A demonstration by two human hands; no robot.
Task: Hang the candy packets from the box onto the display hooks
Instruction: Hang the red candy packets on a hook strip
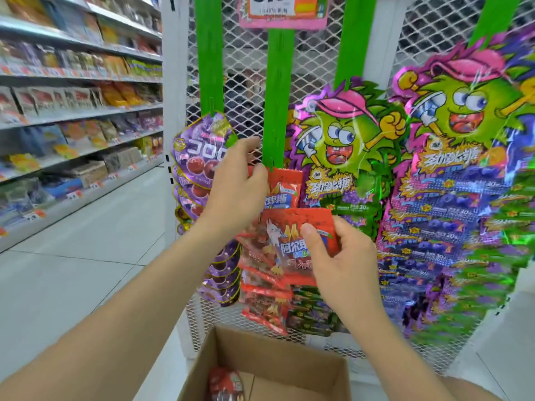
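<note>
**A:** Any room?
**B:** Open floor (86, 270) left of the rack (304, 68); the box (269, 357) sits just below it.
**A:** Count?
**B:** My right grip (344, 261) pinches one red packet (289, 227). My left grip (231, 186) curls on one hung packet (285, 186). A third packet (225, 383) lies in the box.

A shop: long grey shelves (86, 110) with packaged snacks (115, 94) and orange price tags (39, 214) line the left; right, a white wire-mesh rack's (312, 68) green plastic strips (276, 96) carry shiny candy packets (440, 224).
</note>
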